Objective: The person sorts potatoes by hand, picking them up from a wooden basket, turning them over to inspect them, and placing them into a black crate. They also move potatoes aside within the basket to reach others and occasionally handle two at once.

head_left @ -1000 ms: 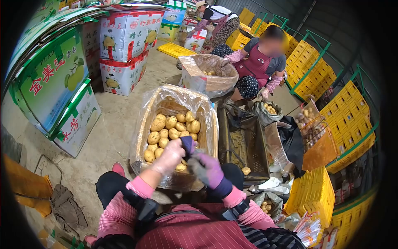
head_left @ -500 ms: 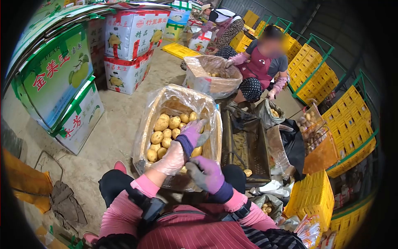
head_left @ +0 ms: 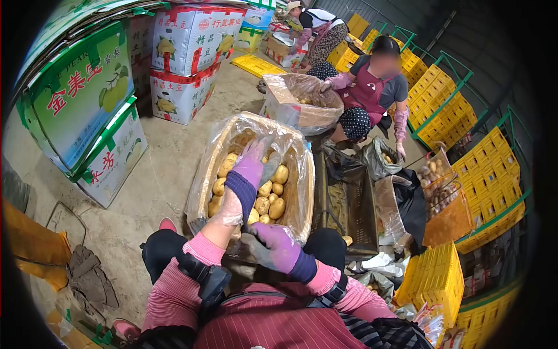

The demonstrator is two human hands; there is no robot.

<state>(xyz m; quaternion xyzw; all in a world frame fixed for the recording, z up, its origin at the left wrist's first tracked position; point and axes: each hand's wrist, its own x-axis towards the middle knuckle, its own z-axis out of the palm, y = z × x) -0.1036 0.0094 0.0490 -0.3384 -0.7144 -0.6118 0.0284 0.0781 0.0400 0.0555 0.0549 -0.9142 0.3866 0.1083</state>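
Observation:
My left hand (head_left: 250, 166) reaches out over a cardboard box (head_left: 303, 192) lined with clear plastic and holding several yellow potatoes (head_left: 273, 200). It wears a purple glove with a dark cuff over a thin clear plastic glove, its fingers are spread, and it holds nothing. My right hand (head_left: 274, 247), also in a purple glove, sits by the box's near rim just under my left forearm. Its fingers are curled and nothing shows in them.
A seated person in a maroon apron (head_left: 372, 87) works at another lined box (head_left: 302, 104) beyond mine; a second person (head_left: 317, 26) bends farther back. A black crate (head_left: 349, 203) stands right of my box, yellow crates (head_left: 433, 279) farther right, printed cartons (head_left: 75, 99) stacked left.
My right hand pulled the purple glove down over my left hand, then let go and dropped to the box's near rim. My gloved left hand stretched forward over the potatoes.

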